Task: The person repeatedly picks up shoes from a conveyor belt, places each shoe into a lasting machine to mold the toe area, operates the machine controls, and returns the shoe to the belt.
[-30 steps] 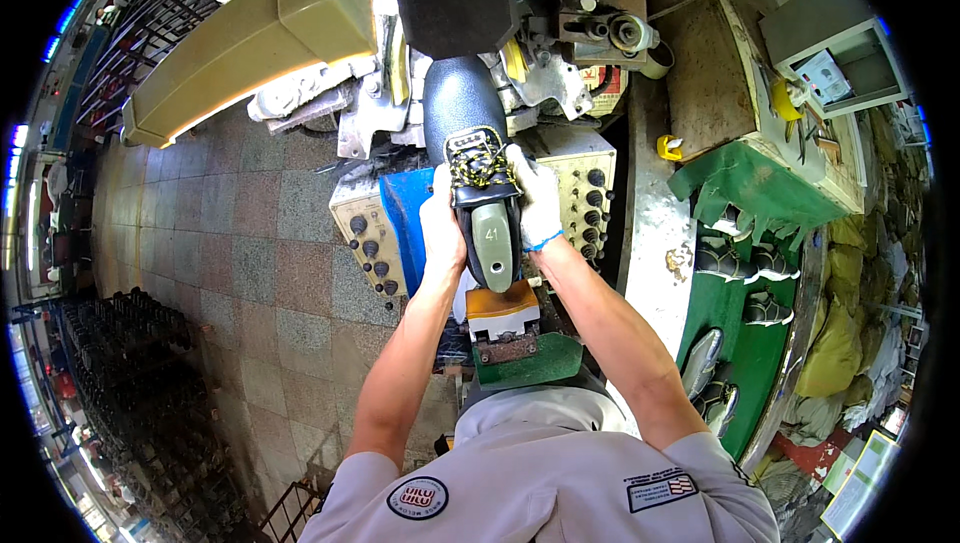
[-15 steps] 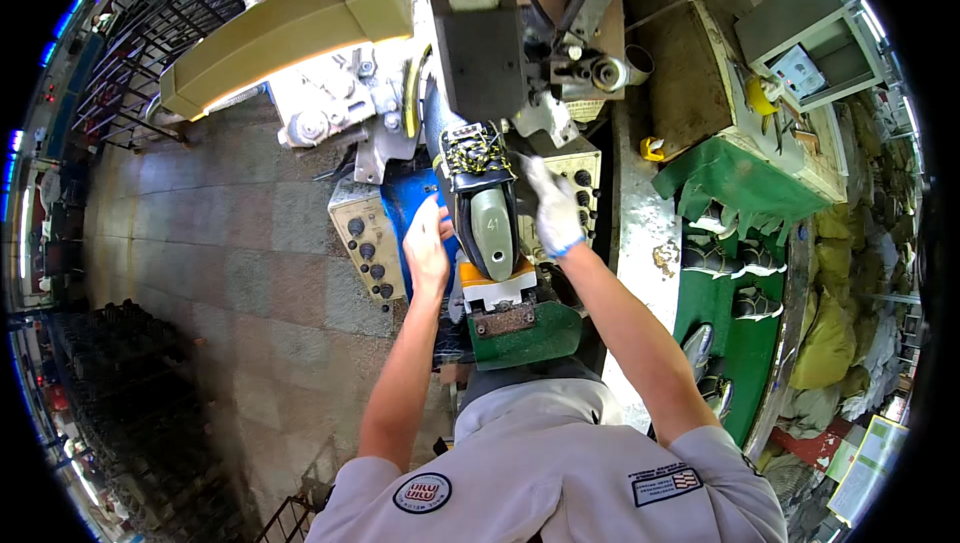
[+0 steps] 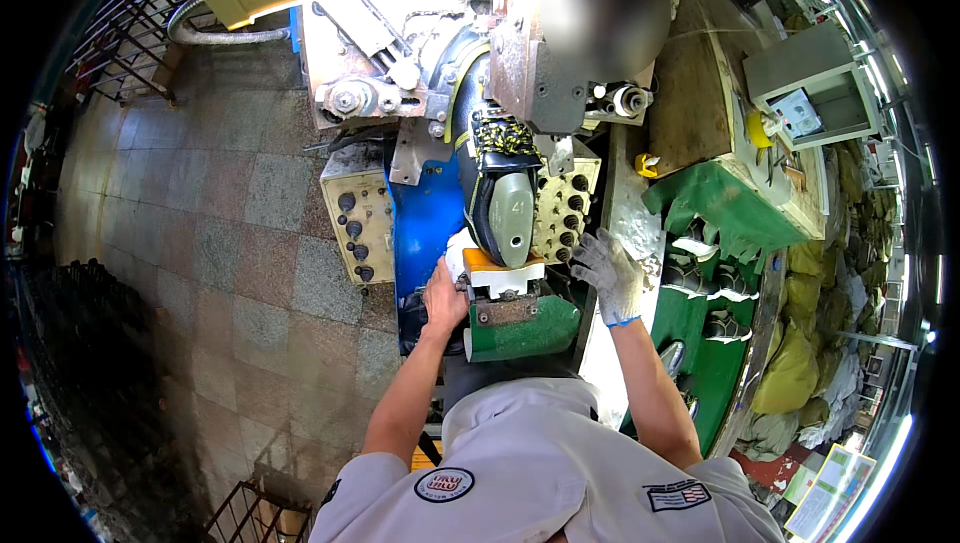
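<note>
A black shoe on a grey-green last stands sole-up in the clamp of a lasting machine. Its heel end rests on an orange and white support block above a green base. My bare left hand lies against the left side of that block, fingers touching its white part and holding nothing. My right hand, in a white glove, hovers to the right of the shoe with its fingers spread, just below a cream knob panel.
A second cream panel with black knobs and a blue plate sit left of the shoe. A green bench with shoe parts stands at the right. Yellow sacks lie beyond it. Tiled floor spreads left, edged by metal racks.
Both hands have come off the shoe's sides. The left hand dropped to the support block and the right hand moved out to the right. The shoe now stands in the clamp alone.
</note>
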### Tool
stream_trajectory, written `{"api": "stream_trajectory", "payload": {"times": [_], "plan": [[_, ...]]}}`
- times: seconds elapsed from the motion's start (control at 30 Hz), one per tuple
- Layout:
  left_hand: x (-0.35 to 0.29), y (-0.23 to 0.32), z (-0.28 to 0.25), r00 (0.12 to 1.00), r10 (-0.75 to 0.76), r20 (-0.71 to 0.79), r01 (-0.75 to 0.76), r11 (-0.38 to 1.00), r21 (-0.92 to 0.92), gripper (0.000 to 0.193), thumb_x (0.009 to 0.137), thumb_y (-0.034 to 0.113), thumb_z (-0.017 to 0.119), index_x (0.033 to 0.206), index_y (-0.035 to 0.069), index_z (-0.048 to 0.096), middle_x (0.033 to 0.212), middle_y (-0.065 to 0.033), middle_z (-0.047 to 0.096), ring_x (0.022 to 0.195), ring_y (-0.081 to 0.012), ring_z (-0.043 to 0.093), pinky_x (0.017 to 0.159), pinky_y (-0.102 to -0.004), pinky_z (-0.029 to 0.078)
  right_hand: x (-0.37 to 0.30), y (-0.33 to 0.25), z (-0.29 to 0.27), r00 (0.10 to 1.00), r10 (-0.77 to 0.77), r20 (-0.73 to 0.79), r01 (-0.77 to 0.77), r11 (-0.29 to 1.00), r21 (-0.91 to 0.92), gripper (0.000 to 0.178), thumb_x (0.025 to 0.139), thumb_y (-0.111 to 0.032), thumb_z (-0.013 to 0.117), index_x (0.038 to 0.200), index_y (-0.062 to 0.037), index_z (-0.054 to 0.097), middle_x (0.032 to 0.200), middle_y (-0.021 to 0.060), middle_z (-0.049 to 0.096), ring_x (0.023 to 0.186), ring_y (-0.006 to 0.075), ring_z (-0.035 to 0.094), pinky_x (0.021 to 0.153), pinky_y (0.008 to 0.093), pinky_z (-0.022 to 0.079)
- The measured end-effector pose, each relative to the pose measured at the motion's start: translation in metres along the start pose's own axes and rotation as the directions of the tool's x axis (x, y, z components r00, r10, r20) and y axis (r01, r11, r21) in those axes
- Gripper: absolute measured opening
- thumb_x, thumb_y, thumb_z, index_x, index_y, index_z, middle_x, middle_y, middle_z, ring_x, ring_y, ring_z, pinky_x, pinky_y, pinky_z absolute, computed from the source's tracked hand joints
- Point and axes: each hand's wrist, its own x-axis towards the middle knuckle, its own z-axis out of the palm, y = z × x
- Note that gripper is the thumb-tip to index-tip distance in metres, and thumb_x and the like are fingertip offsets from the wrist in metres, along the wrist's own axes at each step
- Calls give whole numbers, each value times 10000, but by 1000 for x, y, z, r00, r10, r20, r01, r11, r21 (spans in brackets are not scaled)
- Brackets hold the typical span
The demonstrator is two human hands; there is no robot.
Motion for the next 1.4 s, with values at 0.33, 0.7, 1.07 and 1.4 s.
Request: {"api": "stream_trajectory", "payload": {"times": [0.33,0.7,1.07,1.4], "plan": [[-3,-1,-24,887,-431,164,385,889,248,862,745,526,773,1306,-57,474,1244,-302,598,1134,-443,614,934,-516,514,3,-14,20,986,5,165,-8,1000,18,639,977,-312,637,1437,73,417,1309,236,610,1107,358,668,871,443,576],[-63,111,-127,820,-546,-170,572,782,249,689,614,422,874,1093,-12,637,991,-225,724,960,-391,700,842,-460,536,-40,-38,2,984,5,176,14,994,-108,636,950,-261,668,1430,80,428,1293,238,618,1113,333,659,869,420,568],[-99,340,-187,983,161,-93,-129,951,282,589,832,374,787,1262,10,614,1040,-179,704,894,-330,694,810,-426,533,-88,-55,104,903,-99,418,75,995,73,678,861,-347,736,1382,25,512,1256,117,635,1117,208,625,978,336,496],[-16,356,13,884,79,461,266,726,-634,437,1003,362,631,1040,-68,703,956,-8,675,891,-90,531,807,-312,454,-71,-87,-102,991,-94,96,69,968,240,550,887,-282,647,1321,42,554,1109,86,667,968,146,631,883,285,506]]}}
